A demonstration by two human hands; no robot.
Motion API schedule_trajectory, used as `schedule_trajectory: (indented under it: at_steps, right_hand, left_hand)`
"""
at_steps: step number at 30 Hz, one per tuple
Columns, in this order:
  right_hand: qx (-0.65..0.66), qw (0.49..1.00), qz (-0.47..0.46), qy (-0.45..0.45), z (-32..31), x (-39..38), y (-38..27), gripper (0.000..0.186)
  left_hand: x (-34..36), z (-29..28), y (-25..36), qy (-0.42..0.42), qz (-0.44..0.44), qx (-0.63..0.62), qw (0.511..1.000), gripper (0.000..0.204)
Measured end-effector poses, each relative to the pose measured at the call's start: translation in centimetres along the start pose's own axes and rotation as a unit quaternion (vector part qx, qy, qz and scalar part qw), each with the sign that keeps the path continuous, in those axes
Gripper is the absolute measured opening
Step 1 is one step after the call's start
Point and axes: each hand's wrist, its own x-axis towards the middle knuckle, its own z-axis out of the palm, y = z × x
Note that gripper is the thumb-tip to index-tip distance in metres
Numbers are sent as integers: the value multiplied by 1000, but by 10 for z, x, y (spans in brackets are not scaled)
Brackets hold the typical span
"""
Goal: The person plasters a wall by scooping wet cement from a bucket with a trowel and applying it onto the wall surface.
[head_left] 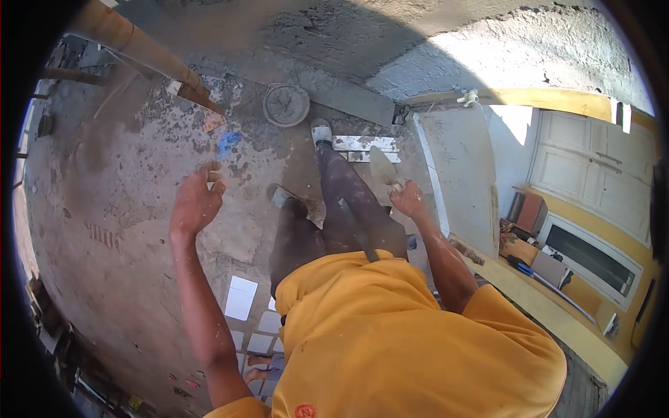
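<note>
My right hand (410, 200) grips the handle of a pointed trowel (381, 166), its pale, mortar-smeared blade directed away from me over the ground. My left hand (197, 198) hangs over the dusty floor with its fingers loosely bent and the thumb apart, and no object shows in it. Just beyond it a crumpled blue piece of plastic (228, 143) lies on the ground. A round grey basin (286, 106) with what looks like mortar inside stands ahead of my feet, close to the base of the wall.
Ahead rises a rough plastered wall (481, 52), partly sunlit. A bamboo pole (139, 45) slants in at upper left. White strips (366, 143) lie beside my foot. A pale panel (456, 174) and a cluttered ledge (550, 279) are at right. Another person's feet (256, 369) show near pale tiles (259, 343).
</note>
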Motion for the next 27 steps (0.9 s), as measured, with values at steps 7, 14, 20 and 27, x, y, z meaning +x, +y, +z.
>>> schedule_trajectory:
  at_steps: [7,14,20,27]
  right_hand:
    - [-179,955,-202,-126,30,181,-97,35]
    - [-395,816,-403,-128,250,450,-198,15]
    - [-299,667,-681,54,356,577,-173,26]
    - [-276,866,-417,-22,273,487,-112,31]
  left_hand:
    - [-101,332,-198,26,-400,-347,848,39]
    - [-103,494,-222,94,-542,-360,753,35]
    - [235,565,-205,24,-330,-397,856,42]
    - [499,527,-232,208,-239,-397,861,65]
